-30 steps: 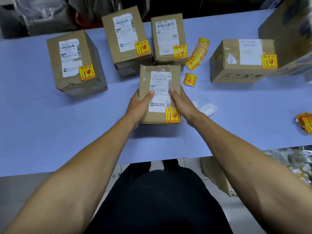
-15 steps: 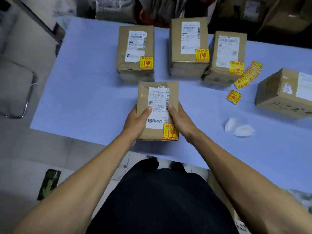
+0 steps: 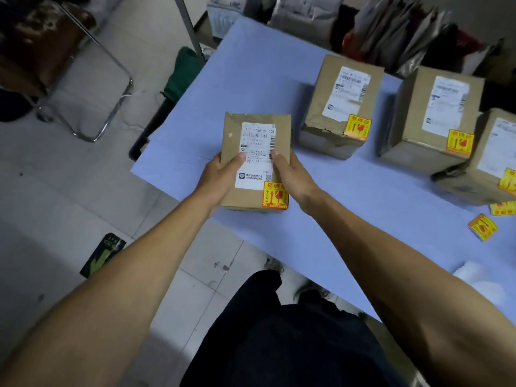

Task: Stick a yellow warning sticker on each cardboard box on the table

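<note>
I hold a small cardboard box [image 3: 255, 129] with both hands near the left end of the blue table [image 3: 251, 68]. My left hand [image 3: 220, 177] grips its left side and my right hand [image 3: 293, 178] its right side, thumbs on top. The box carries a white shipping label and a yellow warning sticker [image 3: 275, 194] at its near right corner. Three more boxes stand behind to the right, each with a yellow sticker: one [image 3: 329, 107], a second [image 3: 413, 118] and a third [image 3: 485, 174], cut by the frame edge. Loose yellow stickers [image 3: 482, 227] lie at the right.
White backing scraps [image 3: 472, 272] lie on the table near my right forearm. Left of the table is tiled floor with a metal-framed chair [image 3: 92, 88] and a dark green object [image 3: 178, 74]. Bags and parcels [image 3: 391, 29] crowd behind the table's far edge.
Both hands have carried the small box leftward along the table toward its left end. The view has swung left, so the fourth and larger boxes on the right are out of frame.
</note>
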### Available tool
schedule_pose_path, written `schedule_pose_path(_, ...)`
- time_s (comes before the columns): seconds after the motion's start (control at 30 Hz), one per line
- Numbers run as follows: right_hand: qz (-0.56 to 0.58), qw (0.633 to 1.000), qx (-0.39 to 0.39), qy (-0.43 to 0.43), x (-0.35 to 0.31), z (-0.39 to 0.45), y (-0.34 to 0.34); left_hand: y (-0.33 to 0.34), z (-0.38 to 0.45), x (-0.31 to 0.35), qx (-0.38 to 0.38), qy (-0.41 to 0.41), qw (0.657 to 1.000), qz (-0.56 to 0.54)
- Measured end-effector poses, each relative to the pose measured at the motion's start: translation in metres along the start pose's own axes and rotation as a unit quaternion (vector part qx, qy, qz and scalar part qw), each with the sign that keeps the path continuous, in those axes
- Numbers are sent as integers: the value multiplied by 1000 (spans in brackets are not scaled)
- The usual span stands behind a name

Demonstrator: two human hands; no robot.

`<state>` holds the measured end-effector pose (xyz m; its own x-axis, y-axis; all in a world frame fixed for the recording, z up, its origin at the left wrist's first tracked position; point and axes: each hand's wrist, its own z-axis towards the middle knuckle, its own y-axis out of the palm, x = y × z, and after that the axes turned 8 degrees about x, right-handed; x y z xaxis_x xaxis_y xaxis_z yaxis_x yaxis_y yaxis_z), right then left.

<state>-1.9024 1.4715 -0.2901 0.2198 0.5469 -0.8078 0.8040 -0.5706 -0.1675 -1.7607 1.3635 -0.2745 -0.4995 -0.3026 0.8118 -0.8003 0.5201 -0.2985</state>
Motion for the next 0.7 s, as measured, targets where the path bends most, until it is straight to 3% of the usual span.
schedule_pose_path(0.37,9,997,37,71,-38,76,25,-8,93,21,-35,2,999,20)
schedule_pose_path(0.5,-27,997,39,60,-33,86,27,-8,105,12,-26,7,999,43)
schedule_pose_path(0.7,-66,995,55,46,-37,76,26,-9,103,15,9,75,984,164)
